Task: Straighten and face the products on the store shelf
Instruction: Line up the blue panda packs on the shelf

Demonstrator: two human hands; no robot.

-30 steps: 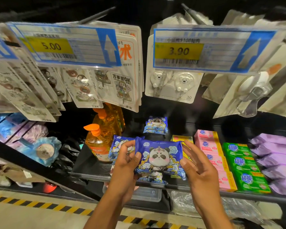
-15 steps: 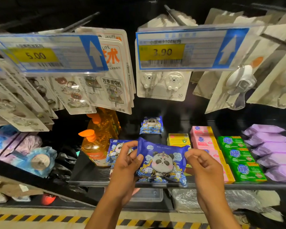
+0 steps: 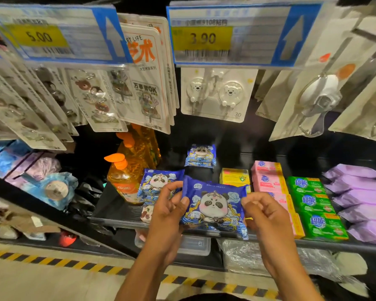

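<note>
A person stands at a store shelf (image 3: 117, 222), holding a blue panda wipes pack (image 3: 214, 205) between both hands just above the shelf's front edge. The left hand (image 3: 167, 216) grips the pack's left end, thumb pressed on the printed front and fingers curled behind. The right hand (image 3: 267, 218) pinches the right end with its fingers bent.

A second ago the right hand's fingers lay straighter along that end; they have since curled into the pinch. The pack has hardly shifted over the shelf.

The pack's long axis runs left to right, with the left end a little higher. Its panda print is upright and faces the person.

A second panda pack (image 3: 159, 183) lies on the shelf just behind the left hand, beside an orange bottle (image 3: 124, 177). A third panda pack (image 3: 201, 155) sits farther back. Pink boxes (image 3: 267, 177) and green boxes (image 3: 313, 203) line the shelf to the right.
</note>
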